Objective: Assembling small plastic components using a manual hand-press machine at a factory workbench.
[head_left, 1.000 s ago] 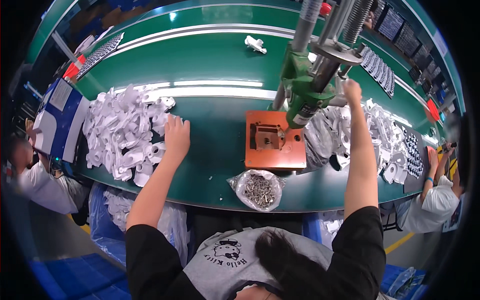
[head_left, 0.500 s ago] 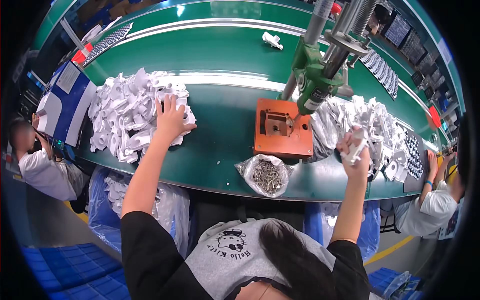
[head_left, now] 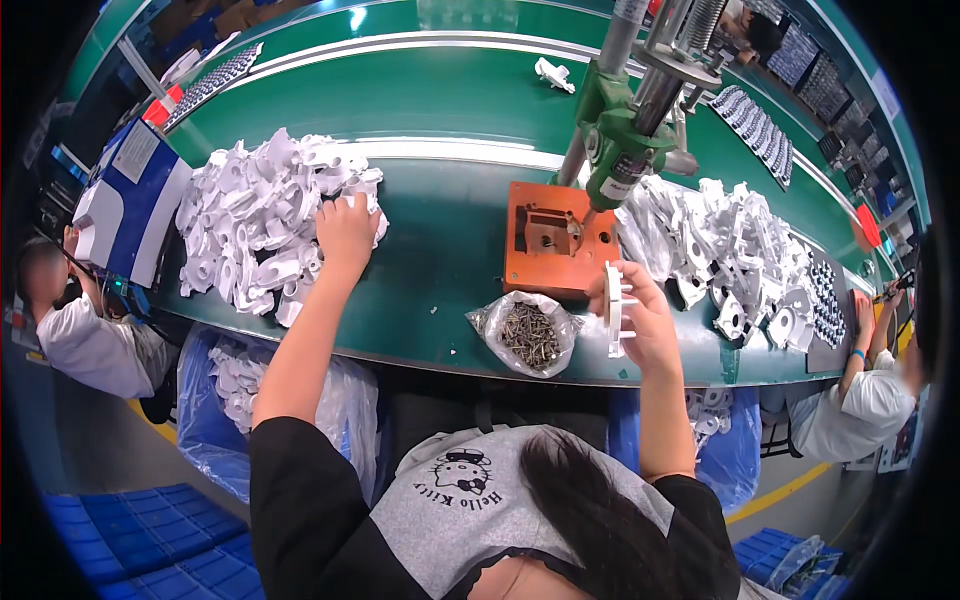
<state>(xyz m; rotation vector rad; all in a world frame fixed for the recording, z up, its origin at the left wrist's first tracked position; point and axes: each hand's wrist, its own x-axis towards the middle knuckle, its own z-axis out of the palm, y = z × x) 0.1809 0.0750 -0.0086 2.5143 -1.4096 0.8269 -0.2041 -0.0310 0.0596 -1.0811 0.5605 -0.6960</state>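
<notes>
Here the left hand (head_left: 345, 228) is resting on the left pile of white parts (head_left: 265, 225), fingers buried, grip unclear. The right hand (head_left: 645, 320) is gripping a white plastic part (head_left: 614, 308), fingers closed, beside the orange fixture (head_left: 555, 240).

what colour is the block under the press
Orange; the fixture block shows best in the head view.

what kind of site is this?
Most likely a factory assembly line. A long green conveyor belt carries piles of white moulded plastic parts, a green bench press stands over an orange fixture block, and a clear bag of metal screws lies alongside.
</notes>
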